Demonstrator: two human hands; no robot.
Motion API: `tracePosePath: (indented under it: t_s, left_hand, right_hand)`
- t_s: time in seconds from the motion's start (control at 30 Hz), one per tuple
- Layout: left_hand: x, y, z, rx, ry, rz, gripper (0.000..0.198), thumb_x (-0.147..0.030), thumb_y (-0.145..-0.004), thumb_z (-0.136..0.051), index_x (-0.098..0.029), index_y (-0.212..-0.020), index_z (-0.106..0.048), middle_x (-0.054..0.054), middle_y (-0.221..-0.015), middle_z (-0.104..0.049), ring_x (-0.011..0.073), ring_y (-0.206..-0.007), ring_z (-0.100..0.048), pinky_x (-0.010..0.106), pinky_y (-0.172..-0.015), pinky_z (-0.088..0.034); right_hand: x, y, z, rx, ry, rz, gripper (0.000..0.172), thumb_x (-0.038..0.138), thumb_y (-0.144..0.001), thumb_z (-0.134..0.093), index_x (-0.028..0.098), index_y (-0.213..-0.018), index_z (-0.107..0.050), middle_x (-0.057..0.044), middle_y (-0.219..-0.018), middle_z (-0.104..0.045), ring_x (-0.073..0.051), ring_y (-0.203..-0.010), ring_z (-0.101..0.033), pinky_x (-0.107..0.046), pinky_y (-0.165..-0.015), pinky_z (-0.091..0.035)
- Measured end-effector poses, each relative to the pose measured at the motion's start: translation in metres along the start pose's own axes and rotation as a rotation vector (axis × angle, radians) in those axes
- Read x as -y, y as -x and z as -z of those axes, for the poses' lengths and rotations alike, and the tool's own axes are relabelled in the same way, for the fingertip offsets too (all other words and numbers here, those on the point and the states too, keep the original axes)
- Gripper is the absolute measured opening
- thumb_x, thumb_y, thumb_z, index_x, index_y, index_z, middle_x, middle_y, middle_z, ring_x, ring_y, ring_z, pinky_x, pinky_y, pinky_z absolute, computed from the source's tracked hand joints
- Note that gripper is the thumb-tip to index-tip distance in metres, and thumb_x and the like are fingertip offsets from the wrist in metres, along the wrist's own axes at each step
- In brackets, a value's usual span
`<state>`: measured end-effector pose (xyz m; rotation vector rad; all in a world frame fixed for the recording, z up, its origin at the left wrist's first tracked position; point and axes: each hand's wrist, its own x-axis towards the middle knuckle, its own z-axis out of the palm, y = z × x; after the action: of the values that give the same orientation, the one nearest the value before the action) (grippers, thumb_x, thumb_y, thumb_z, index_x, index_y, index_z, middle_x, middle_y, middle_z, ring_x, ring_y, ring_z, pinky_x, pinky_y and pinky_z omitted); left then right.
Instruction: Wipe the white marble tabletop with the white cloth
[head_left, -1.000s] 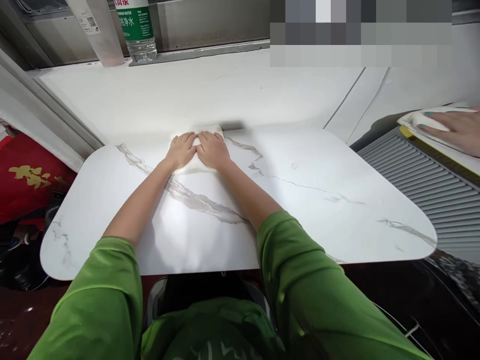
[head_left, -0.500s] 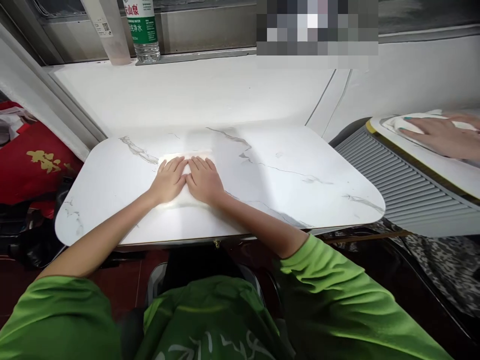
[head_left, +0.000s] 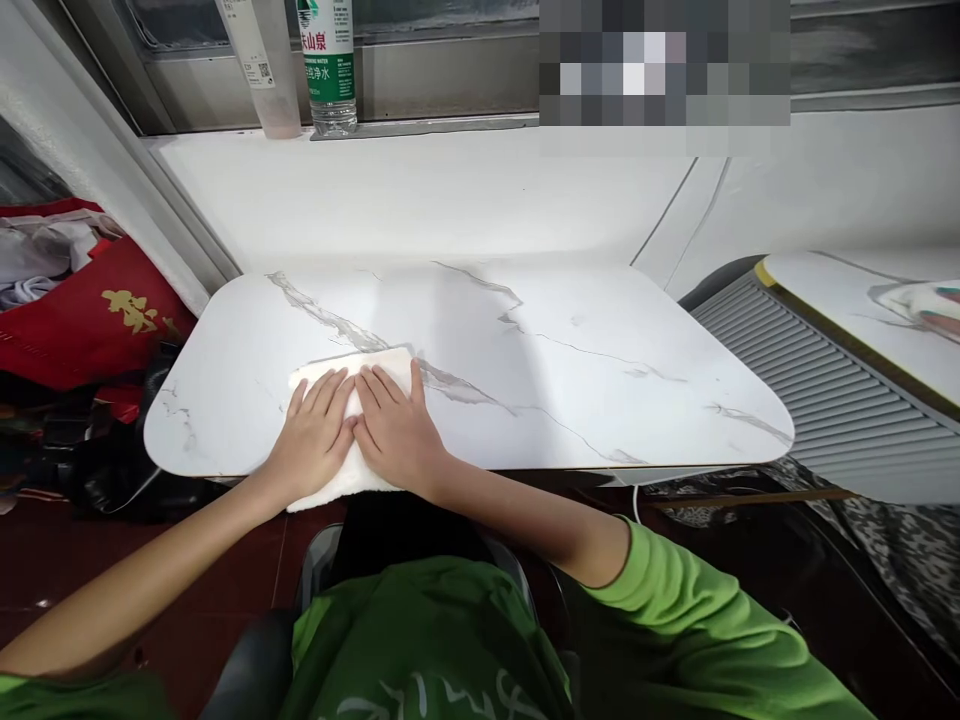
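Has wide room on tabletop (head_left: 600,330) to right; rests left hand (head_left: 311,437) and right hand (head_left: 395,425) flat on cloth (head_left: 346,480) overhanging near edge.

A white, grey-veined, round-cornered worktop (head_left: 480,335) spans mid-frame, a creamy-white rectangular cloth (head_left: 352,474) lying over its lower edge, left of centre.

Room rightward over tabletop (head_left: 622,335); wall (head_left: 465,205) bars far edge
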<state>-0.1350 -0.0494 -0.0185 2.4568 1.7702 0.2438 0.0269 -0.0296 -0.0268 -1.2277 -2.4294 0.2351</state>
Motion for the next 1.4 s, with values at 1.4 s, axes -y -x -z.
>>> tracePosePath:
  t_s: [1.4]
  left_hand:
    - [0.144, -0.250, 0.001, -0.091, 0.036, 0.008, 0.055, -0.029, -0.096, -0.032, -0.015, -0.147, -0.047, 0.012, -0.156, -0.047, 0.0260, -0.147, -0.039, 0.045, -0.124, -0.026]
  right_hand:
    - [-0.116, -0.250, -0.041, -0.056, -0.003, -0.080, 0.044, 0.014, -0.096, -0.033, 0.006, -0.130, -0.061, -0.016, -0.138, -0.062, -0.029, -0.133, -0.050, -0.042, -0.120, -0.027]
